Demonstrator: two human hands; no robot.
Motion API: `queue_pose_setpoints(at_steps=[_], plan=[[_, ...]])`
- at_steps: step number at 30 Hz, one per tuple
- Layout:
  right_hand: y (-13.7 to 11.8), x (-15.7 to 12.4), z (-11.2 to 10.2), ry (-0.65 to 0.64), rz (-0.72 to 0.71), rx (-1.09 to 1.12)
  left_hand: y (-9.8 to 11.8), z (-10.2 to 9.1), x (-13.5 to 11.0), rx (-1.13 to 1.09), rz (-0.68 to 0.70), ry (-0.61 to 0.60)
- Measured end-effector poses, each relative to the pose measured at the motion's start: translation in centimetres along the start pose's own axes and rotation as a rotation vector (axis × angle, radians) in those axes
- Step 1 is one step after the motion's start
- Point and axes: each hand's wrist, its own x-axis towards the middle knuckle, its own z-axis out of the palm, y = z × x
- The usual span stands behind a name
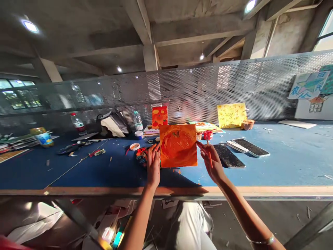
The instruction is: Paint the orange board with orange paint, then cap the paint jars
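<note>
Head view: left hand pinches light, stiff painted card at 9 o'clock edge; right hand half closed around thin brush

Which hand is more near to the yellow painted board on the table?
The right hand is nearer, below and left of the yellow painted board. The left hand is farther left, beyond the orange painting.

Daylight from the windows and round ceiling lamps light the room brightly, a soft shadow falls below the painted board on the bench, and the frame's edges bow.
</note>
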Motion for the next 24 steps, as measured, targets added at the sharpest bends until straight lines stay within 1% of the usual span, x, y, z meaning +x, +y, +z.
queue_pose_setpoints(at_steps=[3, 6, 8, 11, 14, 17, 20, 24], plan=[[-0.1, 1.0, 1.9, -0.118, -0.005, -0.076, 1.0, -1.2, 0.8, -0.029, 0.053, 0.066], [-0.3, 2.5, 4.2, -0.192, -0.021, -0.072, 2.6, -2.4, 2.6, -0.039, 0.139, 0.104], [-0.6, 4.1, 5.5, -0.200, -0.044, -0.050, 3.7, -2.7, 4.6, -0.034, 0.193, 0.099], [-1.3, 7.4, 6.3, -0.168, -0.089, -0.040, 4.8, -1.8, 8.2, -0.011, 0.256, 0.071], [-2.2, 11.2, 5.5, -0.099, -0.125, -0.076, 5.3, 0.0, 11.6, 0.020, 0.263, 0.010], [-3.0, 13.6, 3.8, -0.032, -0.127, -0.143, 5.3, 2.0, 13.4, 0.053, 0.218, -0.058], [-3.3, 13.9, 1.9, 0.005, -0.106, -0.197, 4.9, 3.5, 13.4, 0.081, 0.160, -0.111], [-3.1, 12.0, 0.0, 0.030, -0.066, -0.258, 4.2, 4.8, 11.4, 0.122, 0.097, -0.140]])
